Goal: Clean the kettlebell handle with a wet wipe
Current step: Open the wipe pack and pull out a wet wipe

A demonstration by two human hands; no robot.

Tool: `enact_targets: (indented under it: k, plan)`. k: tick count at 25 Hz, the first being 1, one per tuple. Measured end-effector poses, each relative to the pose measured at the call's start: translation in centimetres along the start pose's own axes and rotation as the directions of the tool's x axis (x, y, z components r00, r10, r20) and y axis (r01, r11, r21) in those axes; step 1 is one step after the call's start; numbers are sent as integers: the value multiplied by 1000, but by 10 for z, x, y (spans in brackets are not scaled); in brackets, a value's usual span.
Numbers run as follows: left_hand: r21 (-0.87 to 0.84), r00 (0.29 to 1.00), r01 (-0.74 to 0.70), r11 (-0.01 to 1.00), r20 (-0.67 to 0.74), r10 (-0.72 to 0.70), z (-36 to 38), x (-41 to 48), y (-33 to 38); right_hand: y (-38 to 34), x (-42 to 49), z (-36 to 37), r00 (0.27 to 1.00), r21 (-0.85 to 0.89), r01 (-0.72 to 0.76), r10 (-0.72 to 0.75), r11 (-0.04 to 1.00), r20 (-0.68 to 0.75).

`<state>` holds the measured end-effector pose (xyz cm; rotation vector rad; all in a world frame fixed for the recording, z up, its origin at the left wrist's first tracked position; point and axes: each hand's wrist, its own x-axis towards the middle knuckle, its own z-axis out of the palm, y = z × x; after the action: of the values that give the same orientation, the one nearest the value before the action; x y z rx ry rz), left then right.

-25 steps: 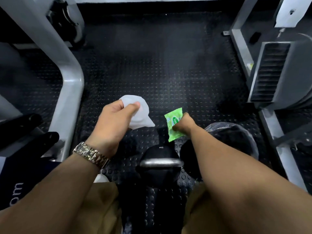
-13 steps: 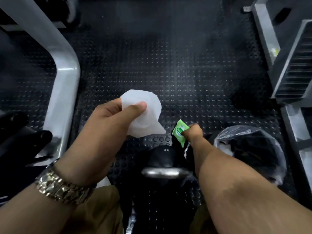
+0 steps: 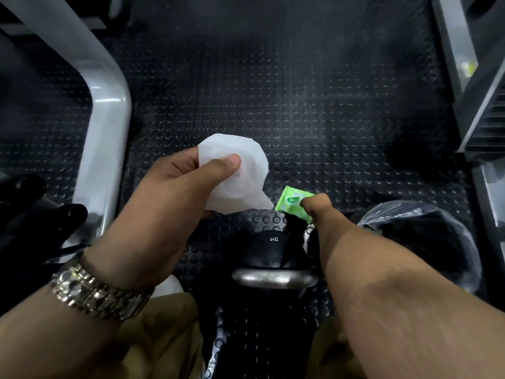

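Floor: we see black studded rubber.
Bin: plastic-lined.
Machine frame: grey, well left of the bin.

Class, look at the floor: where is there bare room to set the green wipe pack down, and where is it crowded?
Free: the wide studded mat beyond the kettlebell, bordered by the grey frame tube on the left and the machine on the right. Crowded: beside the kettlebell, where the lined bin stands close.

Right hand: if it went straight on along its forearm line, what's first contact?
Likely the studded floor mat just beyond the green wipe pack that the right hand pinches; nothing else shows in that line, though depth is unclear.
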<state>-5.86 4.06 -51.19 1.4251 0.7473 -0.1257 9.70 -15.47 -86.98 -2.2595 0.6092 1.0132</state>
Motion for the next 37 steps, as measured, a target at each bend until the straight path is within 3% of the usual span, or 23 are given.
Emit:
enact_targets:
  k: [3, 7, 11, 13, 15, 20, 22, 25, 28, 33, 37]
  plan:
    - [-2, 1000, -8, 1000, 9, 8, 0, 0, 0, 1, -4, 2, 997, -50, -8, 12, 999, 79]
    - [2, 999, -30, 1000, 22, 30, 4, -1, 1, -7, -24, -4, 983, 44, -34, 26, 998, 180]
    - [3, 994, -62, 998, 89, 61, 7, -10, 9, -36, -69, -31, 945, 259, -12, -74, 966, 319]
    - [5, 992, -84, 996, 98, 83, 10, -14, 12, -63, -108, -51, 911, 286, 43, -155, 957, 383]
    - [-51, 988, -98, 994, 113, 104, 14, -23, 16, -89, -164, -80, 859, 301, 98, -234, 949, 456]
    - [-164, 983, -111, 980, 126, 133, 7, -54, 19, -95, -324, -155, 619, 493, 201, -500, 846, 606]
    - [-172, 969, -159, 972, 161, 186, 3, -71, 20, -78, -364, -166, 568, 593, 235, -604, 770, 559]
    - [-180, 906, -267, 947, 287, 310, -3, -108, 17, -40, -408, -160, 629, 715, 372, -728, 592, 275]
    - [-193, 883, -290, 937, 324, 340, -15, -150, 8, 0, -452, -155, 608, 746, 494, -790, 448, 72]
    - [-85, 894, -251, 964, 362, 264, -37, -216, -11, 50, -519, -155, 535, 719, 581, -845, 381, 16]
    - [-291, 892, -243, 925, 307, 331, -38, -254, -14, 64, -559, -169, 464, 725, 619, -885, 301, -29]
